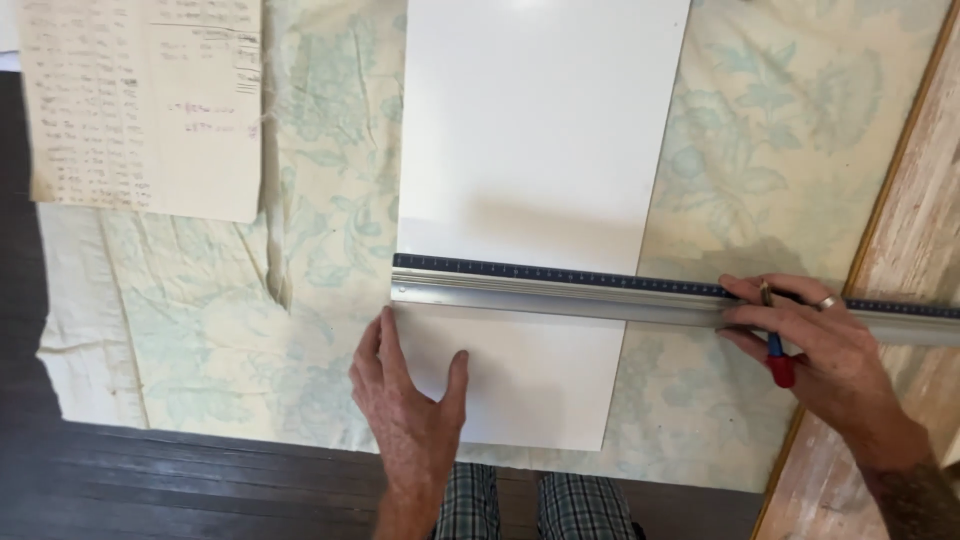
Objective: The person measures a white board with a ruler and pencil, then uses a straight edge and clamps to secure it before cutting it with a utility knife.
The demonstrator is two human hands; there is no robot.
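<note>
A long white panel (530, 130) lies on a pale floral cloth (320, 200). Across it rests a metal ruler (560, 290) with a dark scale along its far edge. My left hand (410, 400) is flat on the near part of the panel, just below the ruler's left end, fingers apart. My right hand (820, 350) presses down on the ruler to the right of the panel. It also holds a pen with a blue body and red end (776, 355) between its fingers. A ring sits on one finger.
A yellowed sheet covered with handwriting (150, 100) lies at the top left on the cloth. A worn wooden board with a thin gold edge (900, 200) runs along the right. Dark floorboards (150, 480) and my plaid-clad legs (540, 505) show at the bottom.
</note>
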